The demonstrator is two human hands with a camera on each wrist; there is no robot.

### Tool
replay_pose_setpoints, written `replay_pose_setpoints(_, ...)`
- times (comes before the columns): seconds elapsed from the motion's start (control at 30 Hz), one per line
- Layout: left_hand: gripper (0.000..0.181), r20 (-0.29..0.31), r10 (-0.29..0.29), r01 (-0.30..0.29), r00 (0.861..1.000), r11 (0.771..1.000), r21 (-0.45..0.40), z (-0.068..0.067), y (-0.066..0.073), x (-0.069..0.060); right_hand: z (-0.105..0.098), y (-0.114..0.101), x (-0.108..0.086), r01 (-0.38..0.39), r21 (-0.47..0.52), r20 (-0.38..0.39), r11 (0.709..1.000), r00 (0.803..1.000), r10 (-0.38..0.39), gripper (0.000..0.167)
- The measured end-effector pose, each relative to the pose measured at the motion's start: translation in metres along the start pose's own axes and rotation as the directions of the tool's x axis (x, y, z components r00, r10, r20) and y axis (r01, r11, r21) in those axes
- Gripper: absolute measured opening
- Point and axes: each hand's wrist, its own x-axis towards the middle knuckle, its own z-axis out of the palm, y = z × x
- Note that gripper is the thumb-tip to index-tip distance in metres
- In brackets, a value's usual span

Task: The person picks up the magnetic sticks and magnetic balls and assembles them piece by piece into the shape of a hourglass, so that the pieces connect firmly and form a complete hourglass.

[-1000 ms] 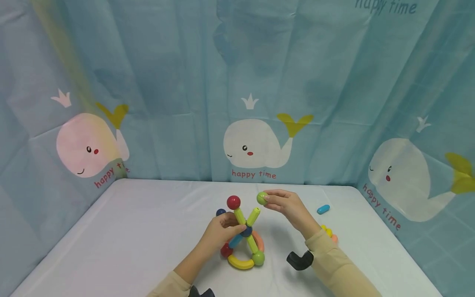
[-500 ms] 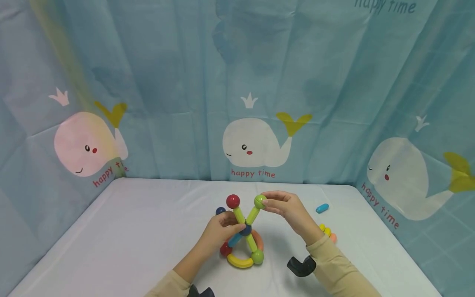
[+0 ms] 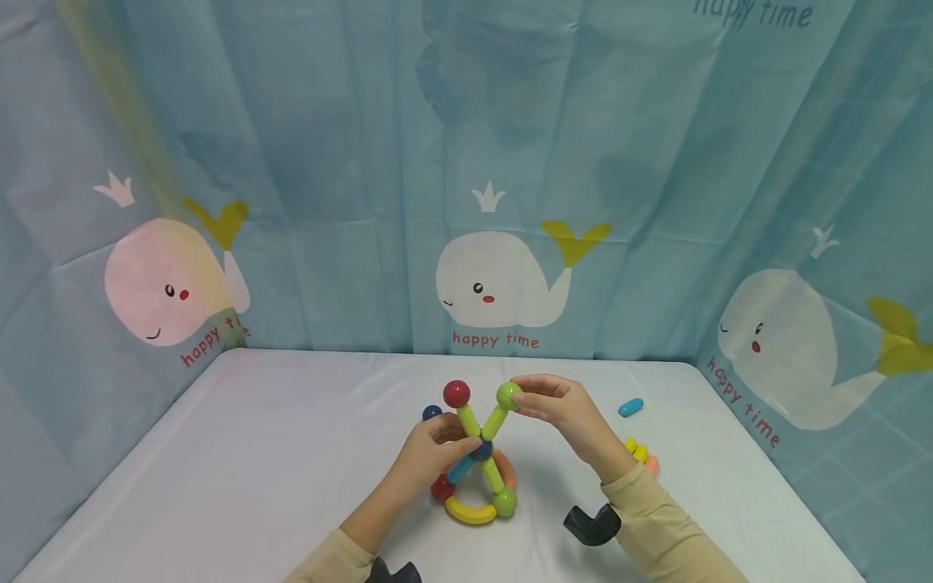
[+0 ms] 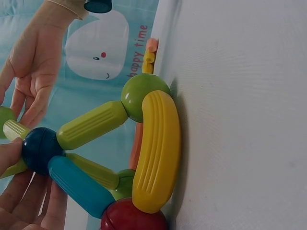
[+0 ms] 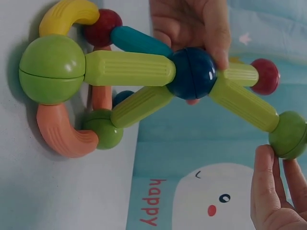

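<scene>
A toy of balls and rods stands on a ring base, where a yellow curved rod (image 4: 158, 153) and salmon curved rods (image 5: 60, 132) join balls. Straight rods lean up from it to a dark blue ball (image 5: 194, 73). My left hand (image 3: 430, 449) grips the toy at that ball, thumb against it. Above, two lime rods spread in a V. One carries a red ball (image 3: 456, 394); on the other, a lime rod (image 5: 247, 105), sits a green ball (image 3: 508, 395). My right hand (image 3: 564, 409) pinches this green ball between thumb and fingers.
On the white table (image 3: 291, 445), a blue rod (image 3: 631, 407) lies at the right. Yellow pieces (image 3: 636, 450) and a salmon piece (image 3: 652, 465) lie beside the right forearm. Behind the left hand is another dark blue ball (image 3: 432, 412). A blue whale-print curtain (image 3: 328, 243) hangs behind.
My right hand has brought the green ball slightly left and down onto the tip of the lime rod, still pinching it. The left hand keeps its grip on the toy.
</scene>
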Motion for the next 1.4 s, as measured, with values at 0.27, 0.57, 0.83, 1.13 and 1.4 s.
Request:
replay_pose_setpoints(0.27,0.045,-0.006,-0.011,0.011,1.0,1.0,0.003,0.002,0.002,-0.001,0.0,0.0,0.0,0.008,-0.029,-0.002,1.0,1.0,-0.008,0.043)
replay_pose_setpoints(0.57,0.039,-0.007,0.006,-0.006,1.0,1.0,-0.017,0.006,0.002,0.002,-0.001,-0.001,-0.001,0.016,-0.078,-0.022,0.997,1.0,-0.018,0.04)
replay_pose_setpoints(0.83,0.036,-0.006,0.009,-0.009,1.0,1.0,-0.009,0.008,0.005,0.001,-0.008,-0.001,-0.004,0.004,-0.073,-0.06,0.997,0.998,-0.008,0.041)
replay_pose_setpoints(1.13,0.039,0.015,-0.001,0.001,1.0,0.999,-0.034,0.007,0.0,0.004,-0.051,0.012,-0.027,-0.199,-0.141,-0.272,0.97,0.95,0.156,0.055)
replay_pose_setpoints(1.4,0.04,0.058,-0.007,0.013,0.998,0.993,-0.113,0.007,0.0,0.008,-0.096,0.036,-0.056,-0.335,-0.164,-0.376,0.928,0.891,0.255,0.069)
